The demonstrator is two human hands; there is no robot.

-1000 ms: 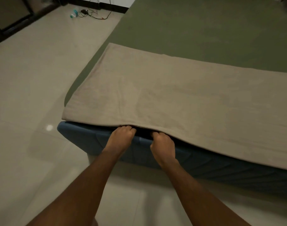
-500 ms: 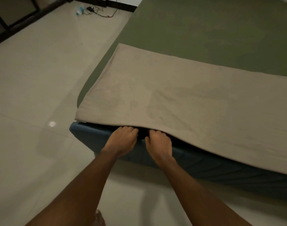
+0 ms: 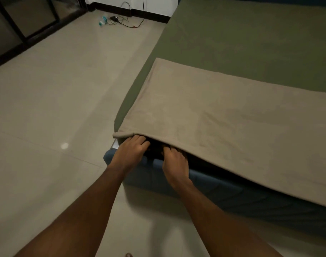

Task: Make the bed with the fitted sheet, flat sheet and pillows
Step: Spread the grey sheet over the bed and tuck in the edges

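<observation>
On the bed (image 3: 216, 185), flat sheet (image 3: 223, 123) overhangs left hand's (image 3: 129, 153) and right hand's (image 3: 175, 164) fingers (image 3: 170, 150).

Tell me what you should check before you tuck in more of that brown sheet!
1. Left hand at the beige sheet edge: ok, though its fingertips are hidden.
2. Right hand reaching into the gap under the edge: ok.
3. Grip on the cloth: cannot tell.
4. Sheet's near corner: not ok, it is rolled over.
5. Edge to the right, hanging over the blue bed base: not ok, untucked.
6. Green fitted sheet smooth: ok.
</observation>
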